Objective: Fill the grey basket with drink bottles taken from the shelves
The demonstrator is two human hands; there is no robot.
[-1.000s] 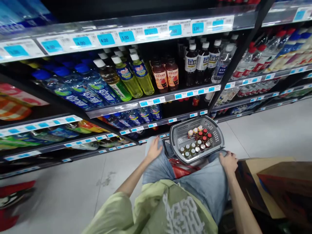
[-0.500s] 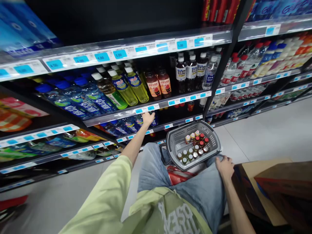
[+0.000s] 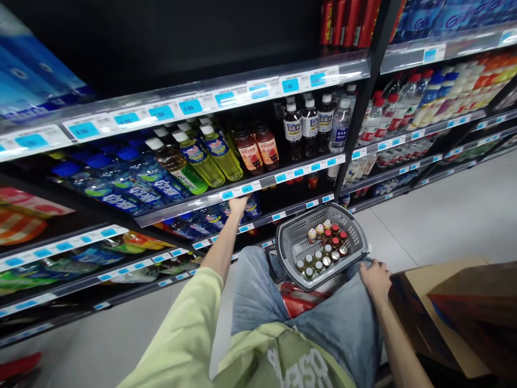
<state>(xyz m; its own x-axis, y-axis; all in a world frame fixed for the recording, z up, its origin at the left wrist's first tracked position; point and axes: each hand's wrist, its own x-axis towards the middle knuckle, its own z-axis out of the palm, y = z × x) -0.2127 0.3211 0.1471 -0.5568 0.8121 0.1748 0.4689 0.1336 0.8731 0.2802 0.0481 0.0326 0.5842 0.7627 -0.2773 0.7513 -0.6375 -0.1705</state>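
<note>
I see the left hand stretched forward and up from the lap, its knuckles just under the price-tag rail of the shelf that carries the green and yellow drinks. The nearest thing to it is a blue-labelled bottle on the shelf below that rail, just beside the hand on its right and a little deeper in. The bottle stands on its base with its long axis up and down, and its cap is hidden behind the rail. The fingers of the left hand curl toward the rail. I cannot tell whether the grip has closed on anything, since the fingertips are out of sight. The right hand lies flat and empty on the right thigh, its grip slack, touching the near corner of the grey basket that sits on the lap. Small capped bottles stand in rows inside the basket. A cardboard box stands on the floor just to the right of the right hand. The left hand is by far the nearer of the two to the bottle, while the right is well apart from the shelf.
</note>
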